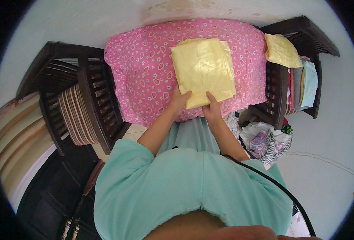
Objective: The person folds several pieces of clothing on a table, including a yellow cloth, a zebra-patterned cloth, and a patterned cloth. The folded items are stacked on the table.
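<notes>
Both hands are on the folded yellow cloth (203, 72), a shiny, squarish bundle located at the middle of the scene over the pink patterned cover (145, 72). The left hand (178, 99) grips its near left corner, and the right hand (212, 108) grips the near edge a little to the right. On each, the thumb lies on top while the other fingers are mostly hidden underneath, so the cloth is pinched between them (whether it also rests on the cover, I cannot tell). Several folded layers show along its right side.

To the left stands a dark wooden chair (89, 80) with slatted sides and a striped cushion (76, 116) in brown and cream. To the right, a second dark chair (282, 92) bears a stack of folded clothes (311, 80), light blue, grey and red among them, and a second yellow cloth (282, 51), also folded, lies at the far left of that stack. Nearer, below the right chair, is a loose heap of clothes (265, 140) in white, purple and black-and-white stripes. A black cable (281, 188) runs down the right side of the person's mint-green top (165, 180).
</notes>
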A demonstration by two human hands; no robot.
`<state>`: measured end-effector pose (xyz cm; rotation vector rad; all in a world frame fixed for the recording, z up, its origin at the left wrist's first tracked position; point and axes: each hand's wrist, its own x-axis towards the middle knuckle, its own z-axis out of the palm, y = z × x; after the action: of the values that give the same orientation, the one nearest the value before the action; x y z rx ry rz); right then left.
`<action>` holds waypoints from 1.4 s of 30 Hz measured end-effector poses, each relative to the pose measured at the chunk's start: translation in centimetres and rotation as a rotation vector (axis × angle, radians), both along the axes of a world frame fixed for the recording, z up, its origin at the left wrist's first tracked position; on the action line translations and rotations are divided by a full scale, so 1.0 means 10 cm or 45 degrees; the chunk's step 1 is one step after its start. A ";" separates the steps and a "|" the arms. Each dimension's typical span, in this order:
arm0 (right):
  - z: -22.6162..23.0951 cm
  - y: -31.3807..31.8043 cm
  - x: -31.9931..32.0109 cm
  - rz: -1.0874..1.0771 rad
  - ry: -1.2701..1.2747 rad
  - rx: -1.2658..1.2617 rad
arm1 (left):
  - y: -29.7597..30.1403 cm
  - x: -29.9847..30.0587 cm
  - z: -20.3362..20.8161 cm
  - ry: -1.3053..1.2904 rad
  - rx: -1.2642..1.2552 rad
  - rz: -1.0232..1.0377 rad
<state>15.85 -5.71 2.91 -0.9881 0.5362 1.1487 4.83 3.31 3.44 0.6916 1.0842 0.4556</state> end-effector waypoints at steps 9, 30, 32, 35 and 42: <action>0.24 -0.27 0.05 0.305 -0.578 -0.085 | -0.11 -0.27 -0.20 -0.142 -0.327 0.047; 0.98 0.66 0.41 1.780 -1.380 0.180 | -0.12 -0.52 0.01 0.057 -0.098 0.059; 0.69 0.73 0.27 1.874 -1.458 0.160 | -0.10 -0.53 0.06 0.105 -0.158 0.090; 0.53 0.80 0.24 1.878 -1.386 0.225 | -0.13 -0.52 0.04 0.164 -0.090 0.161; 0.68 0.59 0.95 1.616 -0.916 0.117 | -0.12 -0.17 0.30 0.671 1.109 -0.258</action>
<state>25.35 0.24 9.73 -1.6031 -0.8620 1.7114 3.11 2.09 6.48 1.7474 1.2746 0.5866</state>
